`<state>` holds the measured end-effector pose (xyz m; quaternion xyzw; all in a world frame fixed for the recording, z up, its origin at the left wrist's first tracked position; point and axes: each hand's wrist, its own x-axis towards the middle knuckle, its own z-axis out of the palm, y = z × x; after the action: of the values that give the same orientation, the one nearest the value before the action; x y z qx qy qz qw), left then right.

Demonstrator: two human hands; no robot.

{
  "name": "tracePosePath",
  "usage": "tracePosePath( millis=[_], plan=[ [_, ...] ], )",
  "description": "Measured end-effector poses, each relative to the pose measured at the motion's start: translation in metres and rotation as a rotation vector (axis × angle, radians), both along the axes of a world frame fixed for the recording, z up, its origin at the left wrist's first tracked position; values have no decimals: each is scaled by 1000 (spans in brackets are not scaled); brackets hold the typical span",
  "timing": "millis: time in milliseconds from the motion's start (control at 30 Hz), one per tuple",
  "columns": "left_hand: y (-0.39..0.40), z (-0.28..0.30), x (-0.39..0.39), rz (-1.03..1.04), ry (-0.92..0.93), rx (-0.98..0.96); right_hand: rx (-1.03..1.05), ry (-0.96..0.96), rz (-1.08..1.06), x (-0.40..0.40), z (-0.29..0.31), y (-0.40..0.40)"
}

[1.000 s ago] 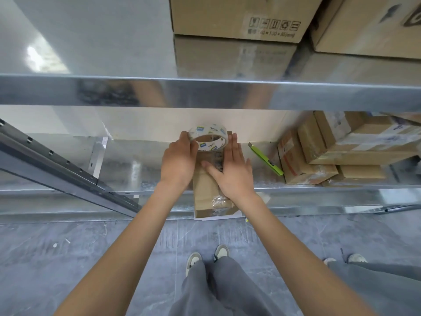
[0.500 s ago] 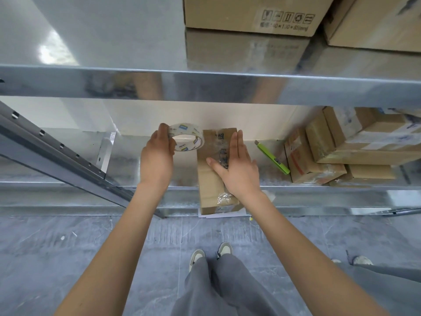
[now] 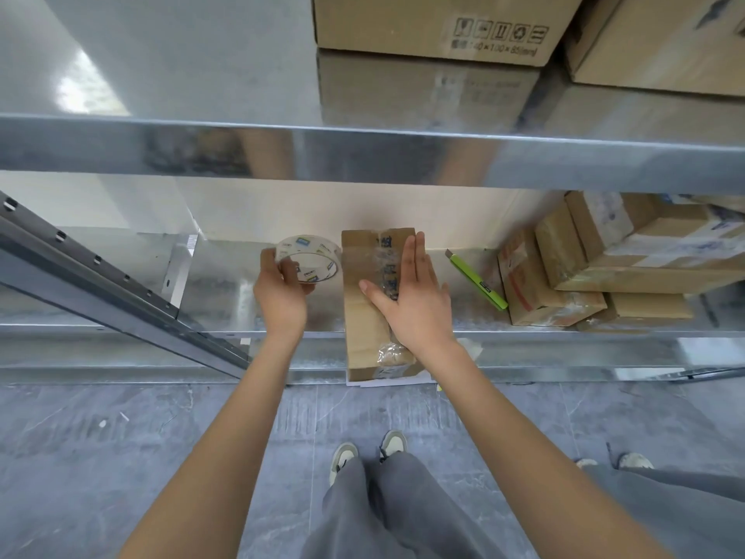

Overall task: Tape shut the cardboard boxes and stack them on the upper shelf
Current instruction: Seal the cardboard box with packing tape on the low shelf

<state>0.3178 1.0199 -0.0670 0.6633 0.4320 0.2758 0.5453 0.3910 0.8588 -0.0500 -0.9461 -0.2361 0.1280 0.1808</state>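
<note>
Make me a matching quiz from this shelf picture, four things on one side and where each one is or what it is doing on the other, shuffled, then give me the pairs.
Things:
1. tape roll
2. green utility knife
3. right hand
4. printed box

Places or states:
A. on the upper shelf
B. lying on the lower shelf, right of the narrow box
C. gripped by the left hand
D. pressed flat on the narrow box, fingers straight

Pairs: 1-C, 2-B, 3-D, 4-A
</note>
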Motion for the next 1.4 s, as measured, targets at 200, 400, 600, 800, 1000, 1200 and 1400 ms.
tracePosePath(
  millis=[200, 400, 600, 800, 1000, 1200, 1400],
  plan=[
    [-24, -13, 19, -17, -210, -930, 28, -19, -12, -2, 1, 0],
    [-16, -25, 16, 14, -206, -953, 32, -43, -4, -1, -2, -1],
    [-25, -23, 22, -81, -150, -974, -73, -92, 9, 1, -2, 0],
    [-27, -26, 20, -58, -159, -920, -161, -153, 133, -9, 3, 20],
    [-27, -25, 16, -62, -155, -886, -187, -175, 188, -21, 5, 31],
    [-33, -21, 14, -56, -166, -886, -162, -112, 212, -17, 12, 30],
    [-35, -8, 13, -216, -68, -749, 115, 7, 122, 0, 19, 8]
  ],
)
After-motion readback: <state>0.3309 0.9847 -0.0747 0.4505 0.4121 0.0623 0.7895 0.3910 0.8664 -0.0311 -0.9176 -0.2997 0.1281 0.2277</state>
